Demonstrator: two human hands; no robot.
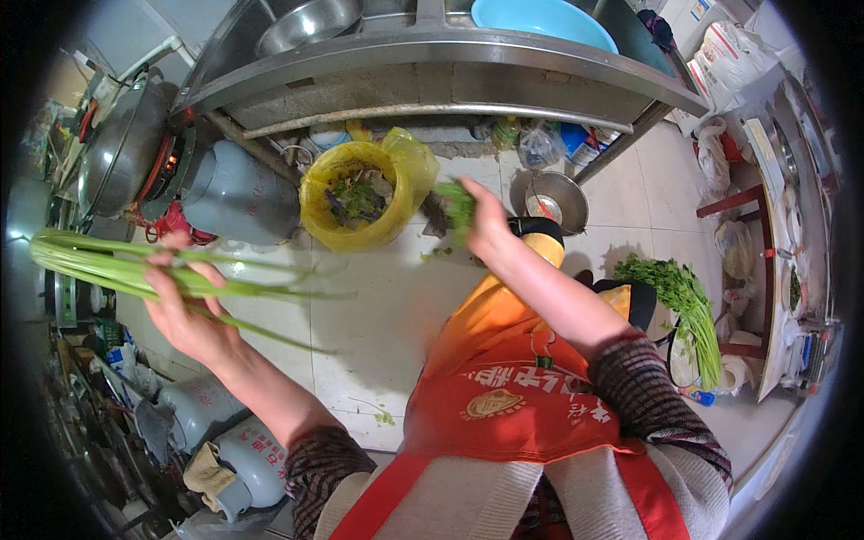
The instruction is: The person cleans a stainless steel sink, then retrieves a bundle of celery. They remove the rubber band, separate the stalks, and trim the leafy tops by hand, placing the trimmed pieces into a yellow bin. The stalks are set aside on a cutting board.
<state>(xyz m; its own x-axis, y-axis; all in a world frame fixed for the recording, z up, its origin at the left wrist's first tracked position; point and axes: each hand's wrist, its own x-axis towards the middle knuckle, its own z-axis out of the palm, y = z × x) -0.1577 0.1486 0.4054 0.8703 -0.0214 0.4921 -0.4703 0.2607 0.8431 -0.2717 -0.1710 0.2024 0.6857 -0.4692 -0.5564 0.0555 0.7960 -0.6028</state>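
My left hand (192,314) is out to the left, its fingers closed around a bunch of long green celery stalks (88,260) with bare thin ends pointing right. Near the middle, my right hand (484,219) grips a clump of green leaves (457,202), blurred by motion. To the left of that hand stands a bin lined with a yellow plastic bag (347,233), holding leaves and other scraps. A few leaf scraps (442,252) lie on the tiled floor below the right hand. Another bunch of leafy celery (688,317) rests at the right, beyond my right arm.
A steel sink (432,57) spans the top, with a steel bowl (310,27) and a blue basin (543,20) in it. A metal bucket (557,202) stands below its right part. Gas cylinders (239,196) and a wok (121,148) are at left; a red-legged table (766,270) is at right.
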